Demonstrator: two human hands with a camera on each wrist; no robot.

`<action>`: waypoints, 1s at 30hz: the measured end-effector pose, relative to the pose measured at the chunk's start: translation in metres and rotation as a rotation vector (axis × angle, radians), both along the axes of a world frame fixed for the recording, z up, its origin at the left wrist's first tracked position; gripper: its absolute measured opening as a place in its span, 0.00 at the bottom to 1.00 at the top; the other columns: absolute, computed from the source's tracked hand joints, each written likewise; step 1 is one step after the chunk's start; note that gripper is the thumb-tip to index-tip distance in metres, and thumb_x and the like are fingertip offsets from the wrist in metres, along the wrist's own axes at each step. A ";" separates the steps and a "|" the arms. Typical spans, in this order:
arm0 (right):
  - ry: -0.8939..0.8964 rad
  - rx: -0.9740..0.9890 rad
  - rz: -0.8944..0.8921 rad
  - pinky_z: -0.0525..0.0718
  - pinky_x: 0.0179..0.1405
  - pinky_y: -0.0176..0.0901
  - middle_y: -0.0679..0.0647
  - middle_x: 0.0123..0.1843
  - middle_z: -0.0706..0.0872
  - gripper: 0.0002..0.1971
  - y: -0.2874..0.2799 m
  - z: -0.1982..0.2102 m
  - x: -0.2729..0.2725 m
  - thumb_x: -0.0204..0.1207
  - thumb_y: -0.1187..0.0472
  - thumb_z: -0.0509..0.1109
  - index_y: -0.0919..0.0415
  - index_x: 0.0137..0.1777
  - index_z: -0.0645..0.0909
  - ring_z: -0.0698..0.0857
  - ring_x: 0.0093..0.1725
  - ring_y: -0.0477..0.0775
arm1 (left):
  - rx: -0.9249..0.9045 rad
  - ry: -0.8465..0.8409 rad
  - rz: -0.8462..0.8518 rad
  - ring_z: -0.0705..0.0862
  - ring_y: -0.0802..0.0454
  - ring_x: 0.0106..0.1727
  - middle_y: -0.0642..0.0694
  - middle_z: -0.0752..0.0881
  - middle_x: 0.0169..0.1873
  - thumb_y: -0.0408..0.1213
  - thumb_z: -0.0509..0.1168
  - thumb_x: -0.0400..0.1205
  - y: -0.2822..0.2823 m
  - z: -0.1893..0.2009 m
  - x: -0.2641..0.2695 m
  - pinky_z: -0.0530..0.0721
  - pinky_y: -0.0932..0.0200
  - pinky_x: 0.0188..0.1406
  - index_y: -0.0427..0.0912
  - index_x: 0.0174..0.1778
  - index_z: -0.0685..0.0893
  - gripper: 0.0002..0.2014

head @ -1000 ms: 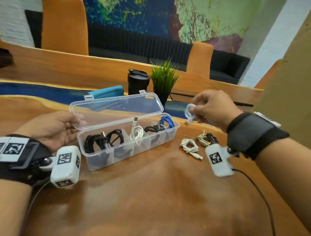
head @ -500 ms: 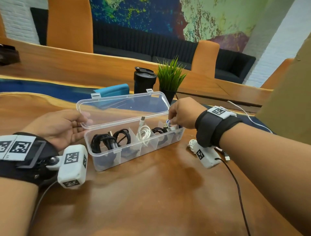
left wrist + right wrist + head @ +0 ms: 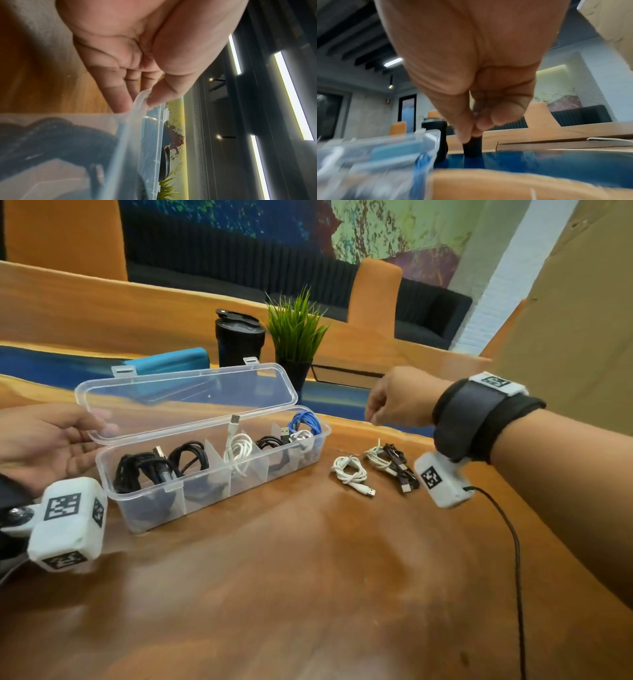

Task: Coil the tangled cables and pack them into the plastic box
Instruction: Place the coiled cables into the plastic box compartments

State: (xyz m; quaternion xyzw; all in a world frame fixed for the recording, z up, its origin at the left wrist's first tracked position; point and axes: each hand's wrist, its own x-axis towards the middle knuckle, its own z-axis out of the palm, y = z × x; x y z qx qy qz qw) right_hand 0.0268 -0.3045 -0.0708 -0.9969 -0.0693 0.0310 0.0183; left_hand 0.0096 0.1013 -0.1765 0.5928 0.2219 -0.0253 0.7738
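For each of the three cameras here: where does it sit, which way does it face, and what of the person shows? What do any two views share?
Head: worn on the head, looking forward and down at the table and plastic box; both forearms, left hand, right hand.
Left wrist: looks along the palm to fingers gripping the lid.
Right wrist: looks along curled fingers, box blurred below.
Shared: box, black tumbler, plant appear in head and left-wrist views.

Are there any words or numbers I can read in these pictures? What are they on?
No words, brands or numbers can be read in any view.
Left wrist camera block: black-and-white square code patterns, no letters.
Right wrist camera block: one such pattern, no letters.
Right wrist band tag: another pattern, too small to tell more.
Black tumbler and plastic box: no label shows.
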 end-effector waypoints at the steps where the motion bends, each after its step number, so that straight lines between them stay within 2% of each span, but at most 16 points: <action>1: 0.053 -0.049 0.035 0.83 0.38 0.39 0.46 0.42 0.88 0.02 0.002 -0.011 -0.006 0.76 0.57 0.76 0.50 0.46 0.90 0.85 0.41 0.47 | -0.006 -0.011 0.005 0.86 0.62 0.21 0.51 0.87 0.20 0.30 0.57 0.83 0.000 0.000 -0.001 0.84 0.68 0.17 0.41 0.45 0.81 0.08; 4: 0.136 -0.130 0.097 0.83 0.47 0.43 0.46 0.47 0.89 0.10 0.014 -0.050 -0.023 0.76 0.47 0.73 0.50 0.52 0.89 0.84 0.47 0.48 | -0.004 -0.045 -0.024 0.85 0.63 0.22 0.51 0.87 0.21 0.31 0.58 0.83 -0.002 0.001 -0.007 0.85 0.69 0.21 0.41 0.46 0.80 0.07; 7: 0.143 -0.282 0.112 0.86 0.48 0.48 0.51 0.45 0.89 0.14 0.025 -0.078 -0.030 0.77 0.44 0.71 0.53 0.51 0.88 0.85 0.46 0.52 | -0.004 -0.050 -0.065 0.83 0.61 0.19 0.49 0.86 0.22 0.28 0.57 0.83 -0.003 0.005 -0.012 0.84 0.68 0.19 0.40 0.45 0.80 0.07; 11: 0.133 -0.226 0.032 0.85 0.45 0.46 0.50 0.42 0.87 0.10 0.025 -0.066 -0.035 0.77 0.46 0.70 0.51 0.44 0.86 0.84 0.43 0.51 | -0.011 -0.051 -0.077 0.82 0.59 0.18 0.47 0.85 0.22 0.27 0.58 0.83 -0.005 0.009 -0.015 0.84 0.67 0.16 0.38 0.45 0.80 0.07; 13: 0.047 -0.096 -0.010 0.84 0.41 0.46 0.50 0.40 0.86 0.09 0.023 -0.047 -0.036 0.77 0.49 0.70 0.53 0.41 0.86 0.83 0.41 0.51 | -0.021 -0.052 -0.073 0.83 0.59 0.19 0.46 0.85 0.22 0.26 0.58 0.82 -0.005 0.009 -0.015 0.84 0.66 0.16 0.38 0.45 0.81 0.07; 15: -0.021 0.188 -0.059 0.81 0.37 0.46 0.54 0.40 0.87 0.09 0.024 -0.026 -0.036 0.78 0.54 0.70 0.58 0.42 0.87 0.82 0.37 0.52 | -0.030 -0.053 -0.070 0.83 0.58 0.19 0.46 0.85 0.23 0.26 0.59 0.82 -0.005 0.008 -0.015 0.84 0.66 0.17 0.37 0.46 0.81 0.06; 18: 0.043 0.712 -0.133 0.80 0.31 0.47 0.65 0.40 0.83 0.11 0.038 0.001 -0.036 0.80 0.64 0.66 0.73 0.51 0.84 0.79 0.32 0.55 | -0.039 -0.059 -0.065 0.83 0.58 0.19 0.44 0.85 0.27 0.25 0.60 0.81 -0.005 0.007 -0.015 0.84 0.66 0.18 0.37 0.47 0.81 0.06; 19: 0.076 0.813 -0.138 0.79 0.29 0.45 0.66 0.38 0.80 0.12 0.045 0.005 -0.034 0.80 0.67 0.65 0.78 0.54 0.81 0.78 0.30 0.54 | -0.039 -0.061 -0.064 0.83 0.58 0.19 0.44 0.84 0.28 0.25 0.60 0.81 -0.005 0.008 -0.016 0.84 0.66 0.18 0.37 0.48 0.81 0.06; 21: 0.137 0.910 -0.131 0.78 0.26 0.44 0.62 0.34 0.78 0.13 0.062 0.008 -0.029 0.79 0.68 0.64 0.81 0.54 0.80 0.76 0.27 0.53 | -0.040 -0.061 -0.058 0.83 0.58 0.20 0.43 0.84 0.31 0.25 0.60 0.81 -0.005 0.008 -0.016 0.84 0.66 0.17 0.36 0.49 0.81 0.06; 25: 0.264 0.841 -0.147 0.78 0.22 0.40 0.61 0.34 0.79 0.05 0.097 0.001 -0.014 0.78 0.67 0.65 0.68 0.46 0.82 0.77 0.27 0.52 | -0.042 -0.054 -0.060 0.83 0.57 0.21 0.43 0.84 0.34 0.26 0.61 0.81 -0.004 0.008 -0.016 0.84 0.66 0.18 0.36 0.51 0.81 0.06; 30: 0.345 0.665 -0.200 0.77 0.23 0.39 0.61 0.32 0.79 0.05 0.118 -0.005 0.012 0.76 0.65 0.65 0.67 0.42 0.79 0.74 0.23 0.52 | -0.049 -0.051 -0.066 0.84 0.57 0.22 0.43 0.84 0.34 0.26 0.61 0.81 -0.003 0.008 -0.016 0.85 0.65 0.19 0.36 0.52 0.81 0.07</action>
